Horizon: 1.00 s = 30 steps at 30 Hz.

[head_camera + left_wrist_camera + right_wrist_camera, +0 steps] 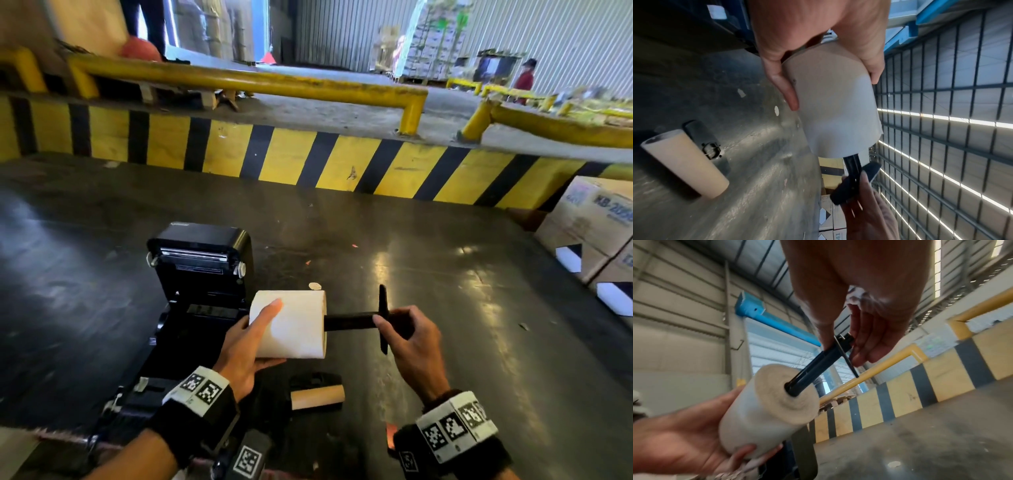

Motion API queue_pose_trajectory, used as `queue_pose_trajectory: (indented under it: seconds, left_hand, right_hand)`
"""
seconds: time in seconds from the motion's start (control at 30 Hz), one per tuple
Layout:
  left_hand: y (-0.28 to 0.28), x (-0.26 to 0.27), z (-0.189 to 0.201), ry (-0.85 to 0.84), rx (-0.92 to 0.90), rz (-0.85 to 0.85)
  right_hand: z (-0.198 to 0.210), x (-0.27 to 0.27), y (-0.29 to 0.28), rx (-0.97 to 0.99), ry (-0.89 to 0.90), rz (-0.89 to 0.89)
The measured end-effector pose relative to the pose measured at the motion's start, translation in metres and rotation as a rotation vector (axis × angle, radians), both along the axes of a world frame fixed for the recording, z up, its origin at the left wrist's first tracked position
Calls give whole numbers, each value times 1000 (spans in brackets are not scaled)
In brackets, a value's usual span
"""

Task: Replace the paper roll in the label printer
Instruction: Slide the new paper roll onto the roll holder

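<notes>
My left hand (250,346) grips a full white paper roll (294,325) held on its side above the dark floor. A black spindle (349,322) with a flat flange (383,318) sticks partway into the roll's right end; my right hand (407,332) pinches it at the flange. In the right wrist view the spindle (813,368) enters the roll's core (791,391). The black label printer (202,270) stands just left of the roll with its lid raised. An empty brown cardboard core (317,396) lies on the floor below the roll, beside a black part (317,378).
A yellow-and-black striped kerb (308,161) with yellow guard rails (239,80) runs across behind the printer. Cardboard boxes (589,226) sit at the right. A person in red (524,80) stands far back right. Small scraps dot the floor (445,274).
</notes>
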<state>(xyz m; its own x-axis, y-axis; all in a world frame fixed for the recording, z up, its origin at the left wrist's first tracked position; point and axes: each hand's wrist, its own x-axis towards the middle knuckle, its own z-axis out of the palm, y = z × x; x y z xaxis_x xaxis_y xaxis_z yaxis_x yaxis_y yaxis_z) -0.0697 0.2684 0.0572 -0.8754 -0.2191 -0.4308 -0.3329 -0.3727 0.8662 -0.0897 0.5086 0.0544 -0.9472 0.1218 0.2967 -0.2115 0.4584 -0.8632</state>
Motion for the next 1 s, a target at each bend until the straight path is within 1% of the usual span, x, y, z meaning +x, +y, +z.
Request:
queue_pose_trajectory:
  seconds: [0.07, 0.17, 0.27, 0.37, 0.53, 0.6, 0.7, 0.87, 0.93, 1.0]
  left_hand:
    - [4, -2, 2, 9, -18, -4]
    - [14, -4, 4, 7, -14, -18]
    - [20, -4, 4, 0, -17, -34]
    - [23, -7, 5, -1, -11, -44]
    - [30, -16, 7, 11, -12, -88]
    - [35, -20, 6, 9, -11, -111]
    - [43, -25, 5, 4, -7, -109]
    - [56, -38, 1, -5, -14, -136]
    - [62, -43, -1, -11, -40, -147]
    - [67, -47, -3, -21, -74, -161]
  right_hand:
    - [3, 3, -12, 25, 13, 56]
    - [0, 8, -25, -32, -28, 165]
    - [-2, 8, -28, -45, -42, 276]
    - [3, 7, -24, -28, -56, 331]
    - [10, 0, -22, -242, -219, 406]
    - [10, 1, -30, -239, -263, 454]
    - [-1, -3, -37, -259, -268, 414]
    - [-4, -14, -37, -465, -258, 296]
    - [-11, -19, -39, -504, -242, 259]
    - [-16, -22, -41, -521, -263, 215]
